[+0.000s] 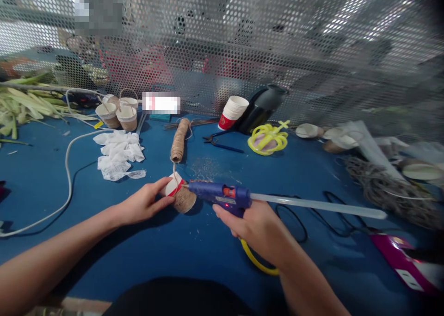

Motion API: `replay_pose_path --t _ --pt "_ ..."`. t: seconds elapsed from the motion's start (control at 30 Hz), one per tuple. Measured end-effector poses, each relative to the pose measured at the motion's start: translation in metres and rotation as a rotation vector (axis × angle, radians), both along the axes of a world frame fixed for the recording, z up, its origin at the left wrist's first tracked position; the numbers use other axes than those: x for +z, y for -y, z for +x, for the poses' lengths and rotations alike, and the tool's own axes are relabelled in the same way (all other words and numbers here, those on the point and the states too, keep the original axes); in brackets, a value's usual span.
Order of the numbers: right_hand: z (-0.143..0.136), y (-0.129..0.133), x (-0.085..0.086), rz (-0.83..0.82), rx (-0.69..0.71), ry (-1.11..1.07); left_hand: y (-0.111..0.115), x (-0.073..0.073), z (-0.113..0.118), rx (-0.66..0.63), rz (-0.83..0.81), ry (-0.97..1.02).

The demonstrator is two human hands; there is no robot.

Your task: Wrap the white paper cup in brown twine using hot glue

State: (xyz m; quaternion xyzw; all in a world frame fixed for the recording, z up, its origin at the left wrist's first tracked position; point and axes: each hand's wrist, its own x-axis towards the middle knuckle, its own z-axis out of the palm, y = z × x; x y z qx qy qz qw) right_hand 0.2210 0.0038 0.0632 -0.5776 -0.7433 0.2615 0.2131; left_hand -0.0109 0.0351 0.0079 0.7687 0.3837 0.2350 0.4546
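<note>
My left hand (148, 200) grips a small paper cup (172, 184), tipped on its side, between thumb and fingers. Brown twine is wound around part of the cup, and a strand runs from it up to a twine spool (179, 142). In my right hand (258, 226) is a blue glue gun (222, 195) with a red light lit. Its nozzle points left and is at or very near the cup; whether they touch I cannot tell. A long clear glue stick (319, 206) sticks out of the gun's back.
Behind stand twine-wrapped cups (126, 117), a stack of paper cups (233, 112), a black flask (262, 107), pliers (224, 143) and a yellow crown-shaped piece (267, 139). White crumpled cloth (120, 154) lies left. A magenta power strip (398, 260) and cables are at right.
</note>
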Motion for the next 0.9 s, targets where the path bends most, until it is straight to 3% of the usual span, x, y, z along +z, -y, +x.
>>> replay_pose_path --t 0.33,0.9 --pt "0.0019 -0.0036 -0.0091 0.011 0.015 0.015 0.0006 -0.0008 0.0003 0.007 -0.014 -0.001" --pt "-0.0050 0.0040 -0.0030 0.128 0.095 0.128 0.0004 -0.0019 0.0002 0.001 0.001 0.001"
